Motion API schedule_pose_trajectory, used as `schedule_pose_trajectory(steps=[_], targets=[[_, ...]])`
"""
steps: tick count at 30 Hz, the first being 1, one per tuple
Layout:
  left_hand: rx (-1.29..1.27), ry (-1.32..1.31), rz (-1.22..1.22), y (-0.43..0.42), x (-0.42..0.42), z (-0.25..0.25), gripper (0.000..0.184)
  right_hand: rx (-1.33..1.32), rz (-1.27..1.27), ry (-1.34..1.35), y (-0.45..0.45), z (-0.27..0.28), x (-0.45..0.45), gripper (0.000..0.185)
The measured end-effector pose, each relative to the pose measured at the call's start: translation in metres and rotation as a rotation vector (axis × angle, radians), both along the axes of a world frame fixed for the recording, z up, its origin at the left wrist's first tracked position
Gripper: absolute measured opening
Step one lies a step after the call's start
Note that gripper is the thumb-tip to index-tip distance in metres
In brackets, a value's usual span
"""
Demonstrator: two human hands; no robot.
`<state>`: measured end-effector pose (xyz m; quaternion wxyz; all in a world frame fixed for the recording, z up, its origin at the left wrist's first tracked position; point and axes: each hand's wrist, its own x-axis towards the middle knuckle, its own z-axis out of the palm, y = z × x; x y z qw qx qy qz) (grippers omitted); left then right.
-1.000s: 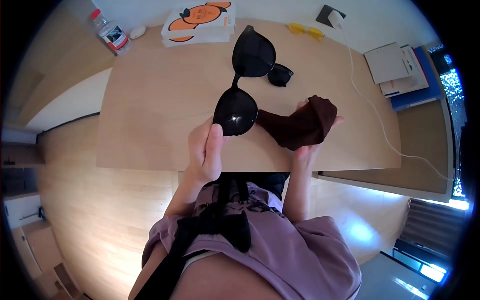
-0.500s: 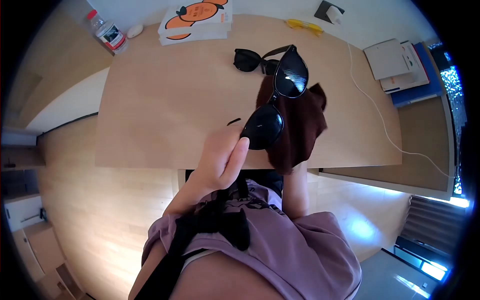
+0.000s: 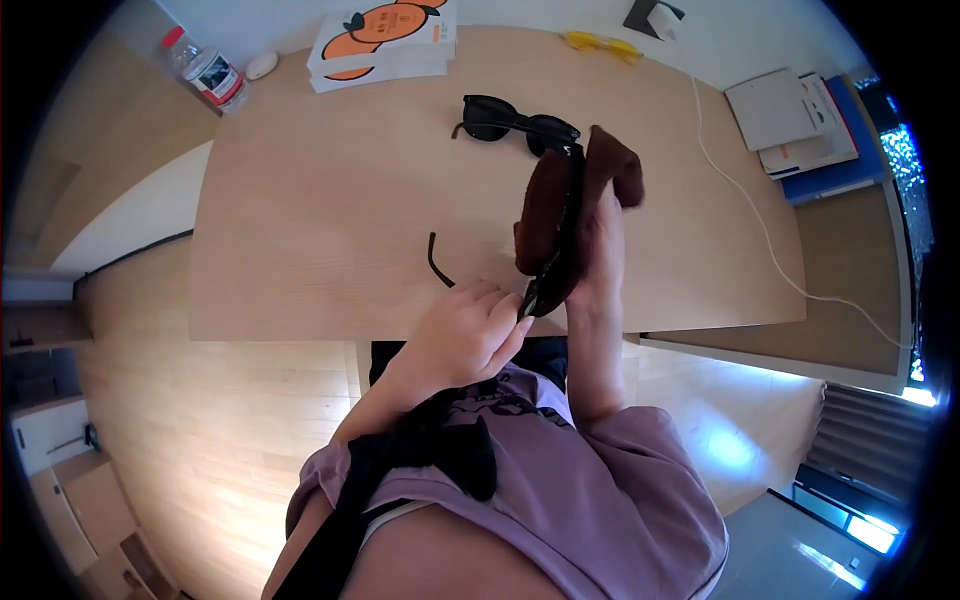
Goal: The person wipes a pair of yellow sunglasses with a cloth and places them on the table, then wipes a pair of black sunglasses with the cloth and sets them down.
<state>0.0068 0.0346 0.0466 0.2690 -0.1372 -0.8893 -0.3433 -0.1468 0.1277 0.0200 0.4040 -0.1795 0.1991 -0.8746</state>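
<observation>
My left hand (image 3: pixel 465 335) is closed on one end of a pair of black sunglasses (image 3: pixel 532 297), near the hinge. One temple arm sticks out past its knuckles to the left. A dark brown cloth (image 3: pixel 545 210) is folded over both sides of the lenses and hides most of them. Behind it, my right hand (image 3: pixel 600 250) grips the cloth around the frame, its fingers partly covered. The glasses are turned edge-on above the desk. Just beyond them, a second pair of black sunglasses (image 3: pixel 487 118) lies on the desk (image 3: pixel 310 220).
Along the back are a red-capped bottle (image 3: pixel 217 78), a small white round object (image 3: pixel 262 66), white boxes with orange fruit prints (image 3: pixel 385 55) and yellow glasses (image 3: pixel 602 46). A white cable (image 3: pixel 750 210) runs down the right side, beside notebooks (image 3: pixel 775 110) and a blue folder (image 3: pixel 835 178).
The sunglasses have turned from lenses facing me to edge-on. My right hand has risen with the cloth, which now wraps the lenses on both sides.
</observation>
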Motion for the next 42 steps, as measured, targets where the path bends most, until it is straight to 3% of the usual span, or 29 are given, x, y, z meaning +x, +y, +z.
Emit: schedule_pose_trajectory(steps=[1, 2, 4, 6, 8, 10, 11, 14, 15, 18, 20, 23, 25, 30, 32, 36, 40, 42], targets=[[0.011, -0.048, -0.013, -0.003, 0.002, 0.000, 0.010, -0.178, 0.134, 0.084, -0.002, -0.002, -0.002, 0.045], [0.023, -0.096, -0.026, -0.005, 0.003, 0.001, 0.011, 0.080, -0.025, 0.090, 0.006, -0.003, 0.007, 0.043], [0.048, -0.089, -0.002, -0.010, 0.004, 0.005, 0.011, 0.340, -0.182, 0.099, 0.005, 0.025, 0.029, 0.042], [0.069, -0.087, 0.017, -0.009, 0.005, 0.006, 0.011, 0.401, -0.339, 0.129, 0.003, 0.035, 0.040, 0.033], [-0.019, -0.101, 0.002, -0.002, 0.009, 0.006, 0.011, 0.339, -0.354, 0.070, -0.001, 0.030, 0.036, 0.032], [-0.011, -0.095, -0.008, 0.002, 0.010, 0.005, 0.010, 0.482, -0.436, -0.197, -0.010, 0.042, 0.035, 0.033], [-0.001, -0.087, -0.014, 0.003, 0.009, 0.004, 0.010, 0.531, -0.455, -0.190, -0.009, 0.050, 0.035, 0.036], [-0.002, -0.063, -0.012, 0.002, 0.008, -0.001, 0.011, 0.431, -0.463, -0.006, -0.008, 0.035, 0.028, 0.037], [-0.002, -0.060, -0.010, -0.002, 0.007, 0.001, 0.011, 0.237, -0.308, -0.003, -0.006, 0.034, 0.027, 0.035], [0.039, -0.114, 0.012, -0.011, 0.009, 0.005, 0.011, 0.358, -0.440, 0.051, 0.000, 0.038, 0.054, 0.039], [0.063, -0.088, 0.019, -0.013, 0.010, 0.003, 0.011, 0.240, -0.300, 0.037, 0.007, 0.024, 0.048, 0.047], [0.056, -0.162, -0.058, -0.013, 0.012, 0.007, 0.010, 0.294, -0.334, 0.119, 0.000, 0.030, 0.045, 0.043], [0.036, -0.149, -0.073, -0.008, 0.012, 0.006, 0.009, 0.465, -0.546, 0.059, -0.011, 0.039, 0.043, 0.034], [-0.010, -0.025, -0.057, -0.006, 0.009, 0.003, 0.011, 0.546, -0.575, 0.096, -0.002, 0.032, 0.036, 0.032], [0.082, -0.097, -0.030, -0.010, 0.014, 0.006, 0.010, 0.293, -0.356, 0.168, 0.005, 0.020, 0.032, 0.031], [0.200, -0.013, -0.010, -0.021, 0.014, 0.004, 0.009, 0.354, -0.427, 0.198, 0.004, 0.032, 0.053, 0.036], [0.282, -0.085, -0.060, -0.024, 0.015, 0.005, 0.008, 0.177, -0.417, 0.298, 0.003, 0.027, 0.047, 0.039], [0.315, 0.047, -0.018, -0.020, 0.015, 0.001, 0.012, 0.366, -0.546, 0.044, 0.002, 0.038, 0.051, 0.033]])
